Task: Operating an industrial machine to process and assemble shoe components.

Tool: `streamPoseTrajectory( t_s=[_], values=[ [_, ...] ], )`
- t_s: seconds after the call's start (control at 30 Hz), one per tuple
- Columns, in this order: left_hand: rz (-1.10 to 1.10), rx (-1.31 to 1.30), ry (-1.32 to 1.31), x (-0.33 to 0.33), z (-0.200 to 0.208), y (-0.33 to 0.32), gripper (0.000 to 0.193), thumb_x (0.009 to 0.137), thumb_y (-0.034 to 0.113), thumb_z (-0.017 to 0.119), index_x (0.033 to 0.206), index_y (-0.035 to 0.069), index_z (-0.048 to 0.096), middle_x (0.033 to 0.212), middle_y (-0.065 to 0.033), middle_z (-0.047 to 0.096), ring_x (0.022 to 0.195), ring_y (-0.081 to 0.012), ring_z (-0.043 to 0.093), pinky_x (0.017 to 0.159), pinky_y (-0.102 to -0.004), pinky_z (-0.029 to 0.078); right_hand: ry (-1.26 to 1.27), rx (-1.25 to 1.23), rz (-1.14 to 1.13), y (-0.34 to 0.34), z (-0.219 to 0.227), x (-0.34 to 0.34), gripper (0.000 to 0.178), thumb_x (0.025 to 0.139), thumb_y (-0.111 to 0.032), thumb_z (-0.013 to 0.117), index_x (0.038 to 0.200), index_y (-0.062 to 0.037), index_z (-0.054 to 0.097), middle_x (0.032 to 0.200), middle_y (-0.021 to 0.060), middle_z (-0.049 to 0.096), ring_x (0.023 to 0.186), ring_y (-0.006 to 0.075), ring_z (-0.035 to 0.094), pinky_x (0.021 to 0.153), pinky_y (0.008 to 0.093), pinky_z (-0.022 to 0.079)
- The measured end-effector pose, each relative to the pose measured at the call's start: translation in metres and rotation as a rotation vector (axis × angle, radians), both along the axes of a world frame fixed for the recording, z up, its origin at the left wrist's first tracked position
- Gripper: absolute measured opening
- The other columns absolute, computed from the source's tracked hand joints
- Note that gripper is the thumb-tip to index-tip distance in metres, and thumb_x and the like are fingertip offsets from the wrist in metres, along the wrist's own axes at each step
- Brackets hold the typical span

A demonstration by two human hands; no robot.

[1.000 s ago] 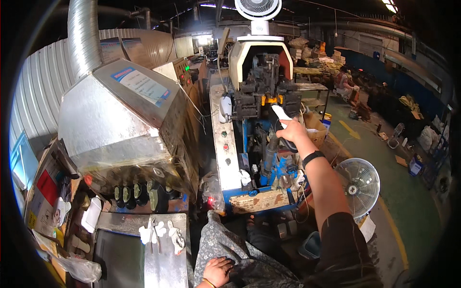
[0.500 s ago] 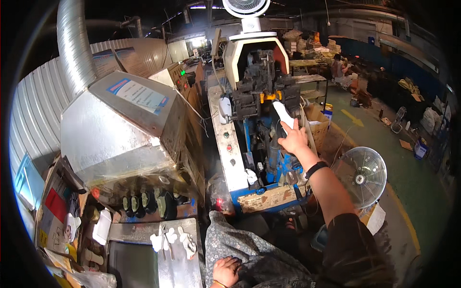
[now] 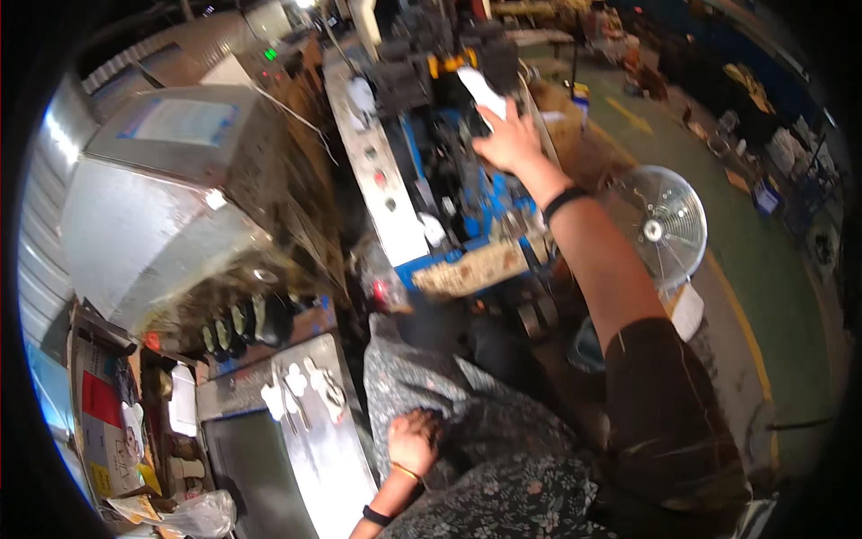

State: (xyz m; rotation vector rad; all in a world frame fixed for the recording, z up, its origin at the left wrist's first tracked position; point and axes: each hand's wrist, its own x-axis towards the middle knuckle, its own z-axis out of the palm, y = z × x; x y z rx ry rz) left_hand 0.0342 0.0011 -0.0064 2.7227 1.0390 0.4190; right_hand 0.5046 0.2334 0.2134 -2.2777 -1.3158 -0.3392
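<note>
My right hand (image 3: 510,136) reaches out to a long white piece shaped like a shoe sole (image 3: 483,93). Its fingers are round the near end of that piece, and the thumb lies to the left. The far end sits against yellow clamp parts (image 3: 451,65) of a dark machine head (image 3: 404,85); what lies under the white piece is hidden. My left hand (image 3: 415,440) rests on the flowered apron (image 3: 395,368) at my lap. Its fingers lie loosely on the cloth, their tips dark and blurred, with nothing visible in them.
A metal hood (image 3: 135,207) stands at the left, above several dark shoe-shaped pieces (image 3: 260,321). Tools (image 3: 296,395) and white scraps lie on the metal bench (image 3: 332,467). To the right are a round fan (image 3: 655,230) and a green floor (image 3: 718,278). A box (image 3: 90,395) is at lower left.
The whole view has tilted downward and turned, so the machine sits higher and further left. My right hand stays at the white piece. More of my left forearm shows; that hand remains on the apron.
</note>
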Motion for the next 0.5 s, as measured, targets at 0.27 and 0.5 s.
streamPoseTrajectory(
  t_s=[0.27,0.5],
  values=[
    [0.088,0.005,-0.036,0.011,0.015,0.003,0.018,0.076,0.019,0.072,0.092,0.011,0.074,0.111,-0.0044,0.07,0.117,-0.0251,0.057,0.102,-0.0445,0.039,0.03,-0.081,-0.038,-0.005,-0.002,0.007,0.072,0.078,-0.046,0.065,0.146,-0.043,0.041,0.158,0.0148,0.026,0.129,0.0447,0.043,0.106,0.0468,0.041],
    [0.285,-0.764,-0.646,0.004,0.049,0.005,0.016,0.087,0.001,0.067,0.102,0.004,0.073,0.113,-0.01,0.07,0.103,-0.0167,0.064,0.089,-0.0309,0.048,0.045,-0.09,-0.008,0.023,0.002,0.006,0.075,0.076,-0.051,0.064,0.146,-0.0428,0.041,0.159,0.0164,0.026,0.129,0.0489,0.043,0.108,0.047,0.039]
  ],
)
